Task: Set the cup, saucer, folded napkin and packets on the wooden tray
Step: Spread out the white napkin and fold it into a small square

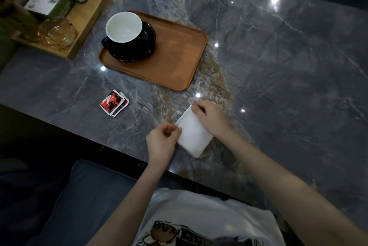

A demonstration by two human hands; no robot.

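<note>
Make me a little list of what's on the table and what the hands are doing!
tray: wooden tray on the marble table
cup: black cup, white inside, empty, standing on the black saucer on the tray
packets: red packets stacked on the table, off the tray
napkin: white napkin on the table, near edge
left hand: left hand pinching the napkin's left edge
right hand: right hand holding its far corner

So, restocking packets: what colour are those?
Red, black and white packets, seen in the head view.
</note>
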